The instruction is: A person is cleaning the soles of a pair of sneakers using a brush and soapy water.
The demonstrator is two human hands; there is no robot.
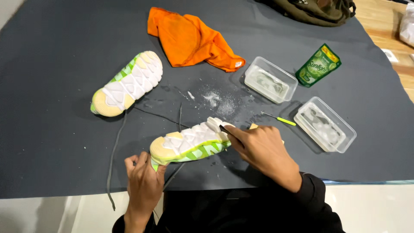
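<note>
A green and white sneaker (189, 144) lies on its side near the mat's front edge, its pale sole turned up. My left hand (144, 183) grips its heel end. My right hand (261, 149) holds a brush (227, 130) with a wooden handle, its dark bristles pressed against the toe end of the sole. The second sneaker (127, 84) lies sole up at the left, away from both hands. Grey laces (114, 155) trail across the mat between the two shoes.
A dark grey mat (51, 129) covers the table. On it lie an orange cloth (189, 41), two clear plastic tubs of water (271, 80) (324, 124), a green soap pouch (318, 65), a thin green-handled tool (279, 118) and a patch of white foam (215, 100). A dark bag (317, 11) sits at the far edge.
</note>
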